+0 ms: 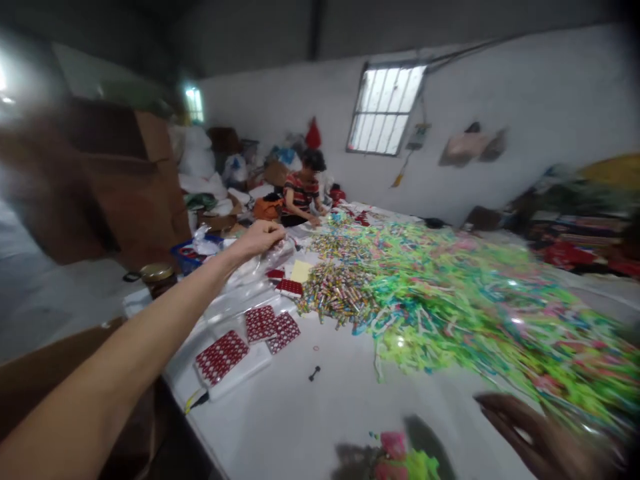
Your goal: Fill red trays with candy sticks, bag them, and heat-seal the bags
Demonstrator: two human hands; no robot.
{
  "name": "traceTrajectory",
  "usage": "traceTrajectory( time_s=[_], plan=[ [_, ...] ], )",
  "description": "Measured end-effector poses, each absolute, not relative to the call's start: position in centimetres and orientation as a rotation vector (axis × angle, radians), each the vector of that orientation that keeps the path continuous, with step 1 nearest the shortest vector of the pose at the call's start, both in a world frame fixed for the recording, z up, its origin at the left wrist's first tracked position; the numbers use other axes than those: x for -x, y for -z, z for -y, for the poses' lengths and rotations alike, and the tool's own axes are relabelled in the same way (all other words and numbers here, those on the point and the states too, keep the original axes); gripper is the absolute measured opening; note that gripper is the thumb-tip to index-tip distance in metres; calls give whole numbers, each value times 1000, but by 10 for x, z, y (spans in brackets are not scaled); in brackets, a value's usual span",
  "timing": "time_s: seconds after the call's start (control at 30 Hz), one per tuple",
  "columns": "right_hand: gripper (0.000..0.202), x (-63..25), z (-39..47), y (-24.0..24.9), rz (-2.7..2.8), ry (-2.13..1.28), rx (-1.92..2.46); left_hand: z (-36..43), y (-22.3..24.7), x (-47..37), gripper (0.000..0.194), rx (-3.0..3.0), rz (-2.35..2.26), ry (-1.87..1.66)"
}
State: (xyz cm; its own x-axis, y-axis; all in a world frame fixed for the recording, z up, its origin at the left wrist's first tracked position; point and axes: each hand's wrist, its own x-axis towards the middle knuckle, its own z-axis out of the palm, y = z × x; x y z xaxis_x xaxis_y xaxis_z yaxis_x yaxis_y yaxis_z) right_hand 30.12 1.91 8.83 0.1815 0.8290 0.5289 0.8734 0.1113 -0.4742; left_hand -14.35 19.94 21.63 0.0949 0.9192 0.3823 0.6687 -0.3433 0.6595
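Note:
My left hand [264,237] reaches far over the table's left side, its fingers pinched on a clear plastic bag [280,257]. More clear plastic lies beneath that wrist. My right hand [545,430], slightly blurred, hovers low at the right with fingers stretched out and nothing visible in them. Beside it spreads a large heap of green, pink and blue plastic strands [450,300]. A small pink and green bundle [405,460] sits at the near edge. Small colourful printed cylinders [340,293] form a pile in the middle.
Red patterned cards [223,357] lie on the white table [280,413], near a small black dumbbell-shaped piece [315,373]. A lidded jar [157,277] and a blue basket [187,260] stand left. Another person [303,190] sits at the far end. Large cardboard boxes [125,180] stand behind left.

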Motion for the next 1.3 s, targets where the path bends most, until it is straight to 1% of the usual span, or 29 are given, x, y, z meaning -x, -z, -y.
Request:
traceTrajectory(
  time_s=[0.07,0.1,0.17,0.23,0.27,0.33,0.4,0.5,0.6,0.67,0.7,0.73,0.77,0.8,0.83,0.87,0.9,0.93,0.97,1.07,1.1,1.13,1.2,1.27,1.3],
  plan=[
    [42,-287,-13,-120,1754,-86,1622,-185,-251,115,24,-2053,-1277,-1061],
    [42,-274,-14,-136,1927,-305,1546,-177,-261,99,21,-2032,-1174,-1024],
    [44,-241,-21,-163,2056,-626,1369,-161,-267,67,23,-2022,-1081,-974],
    [45,-210,-33,-178,1999,-868,1213,-147,-253,33,29,-2088,-1030,-973],
    [48,-199,-39,-180,1876,-977,1151,-139,-240,16,30,-2137,-1015,-975],
    [52,-186,-48,-175,1622,-1144,1061,-122,-210,-16,28,-2237,-1021,-965],
    [52,-189,-51,-162,1476,-1194,1035,-104,-180,-41,24,-2283,-1069,-926],
    [42,-216,-46,-140,1467,-1053,1149,-86,-149,-58,29,-2293,-1113,-860],
    [28,-250,-35,-121,1519,-849,1473,-86,-133,-56,34,-2341,-1153,-810],
    [16,-263,-29,-111,1566,-714,1714,-90,-126,-54,31,-2403,-1189,-765],
    [14,-265,-26,-109,1596,-609,1801,-91,-123,-55,27,-2442,-1199,-736],
    [24,-263,-24,-108,1635,-458,1859,-90,-121,-57,23,-2485,-1199,-704],
    [40,-259,-21,-109,1678,-253,1886,-88,-121,-61,18,-2530,-1191,-673],
    [55,-253,-19,-113,1733,-15,1880,-84,-123,-66,12,-2573,-1180,-646],
    [67,-247,-17,-119,1798,224,1846,-79,-127,-72,7,-2613,-1168,-622],
    [72,-242,-16,-126,1879,433,1793,-74,-133,-78,4,-2646,-1163,-601],
    [73,-238,-15,-134,1972,587,1740,-69,-140,-84,6,-2672,-1160,-582],
    [69,-236,-16,-141,2071,671,1702,-65,-148,-89,9,-2700,-1153,-569],
    [61,-237,-17,-148,2164,688,1694,-62,-155,-94,11,-2728,-1140,-558],
    [24,-247,-18,-162,2236,615,1821,-64,-167,-102,19,-2858,-1123,-541],
    [19,-251,-16,-166,2193,635,1857,-67,-167,-103,20,-2865,-1161,-521],
    [19,-255,-13,-168,2139,688,1867,-71,-164,-103,19,-2817,-1219,-514],
    [23,-263,-1,-169,2031,819,1841,-81,-155,-100,9,-2615,-1324,-553],
    [22,-273,12,-157,1984,863,1814,-91,-143,-97,15,-2429,-1347,-651],
    [20,-279,18,-145,1966,833,1824,-94,-137,-95,17,-2366,-1340,-706]
  ],
)
